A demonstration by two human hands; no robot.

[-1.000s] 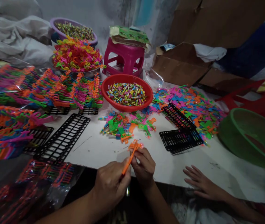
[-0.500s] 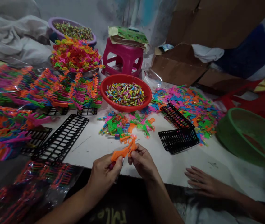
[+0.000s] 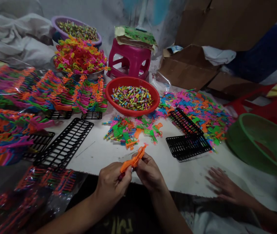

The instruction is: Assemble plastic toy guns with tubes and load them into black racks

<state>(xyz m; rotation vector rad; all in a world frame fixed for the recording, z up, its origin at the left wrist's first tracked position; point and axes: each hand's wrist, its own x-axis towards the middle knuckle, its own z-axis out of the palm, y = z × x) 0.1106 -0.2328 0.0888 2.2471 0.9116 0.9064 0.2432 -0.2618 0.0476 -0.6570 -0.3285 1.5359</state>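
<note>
An orange plastic toy gun (image 3: 131,162) is held between both hands over the front edge of the white table (image 3: 89,156). The fingers of my left hand (image 3: 112,182) pinch one end, and a small dark red piece shows just below, partly hidden by them. My right hand (image 3: 150,172) grips the middle of the gun, whose pink-tipped end points away from me. Just beyond my hands lies a small pile of green, orange and pink toy guns (image 3: 126,131) mixed with small coloured tubes.
Behind the pile stands a red basin (image 3: 107,97) of small tubes. Black plastic racks (image 3: 65,143) lie left, others (image 3: 187,146) right. Filled racks (image 3: 62,94) crowd the left. A loose heap of toys (image 3: 201,110), a green basket (image 3: 235,146) and another person's hand (image 3: 222,185) are at right.
The toy gun has turned more edge-on, and my hands have come closer together, the left shifting right. The other person's hand has moved to the right.
</note>
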